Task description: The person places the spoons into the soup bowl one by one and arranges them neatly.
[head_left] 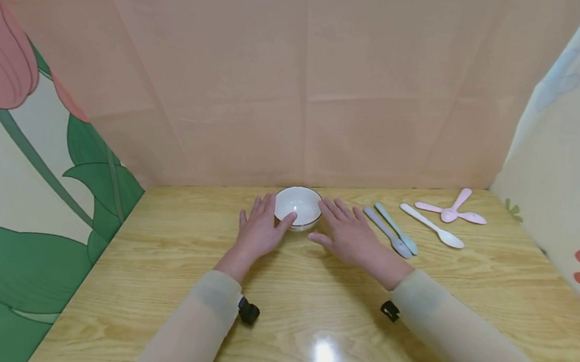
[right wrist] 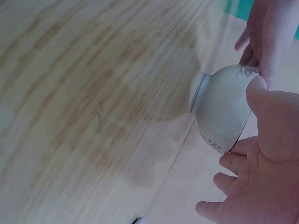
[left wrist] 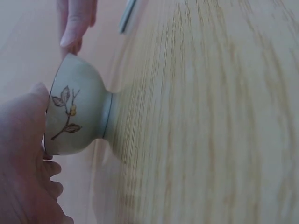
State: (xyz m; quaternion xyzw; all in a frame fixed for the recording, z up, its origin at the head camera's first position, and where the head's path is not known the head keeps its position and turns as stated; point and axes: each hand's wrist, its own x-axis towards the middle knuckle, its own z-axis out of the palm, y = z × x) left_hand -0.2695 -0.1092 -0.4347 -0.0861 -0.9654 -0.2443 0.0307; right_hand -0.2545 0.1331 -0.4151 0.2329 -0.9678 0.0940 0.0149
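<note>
The bowl (head_left: 301,202) (dark-rimmed, sprig on its outer wall) stands upright on the wooden table (head_left: 126,281), near the back edge. Left hand (head_left: 258,230) at its left rim: open, fingers extended, thumb over the rim, clasping nothing. Right hand (head_left: 349,238) at its right rim: likewise. Firm contact cannot be confirmed.

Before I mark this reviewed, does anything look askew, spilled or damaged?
Nothing looks spilled or damaged; the bowl is upright. Only the pink utensils, back right, look untidy: one lies across the other.
</note>
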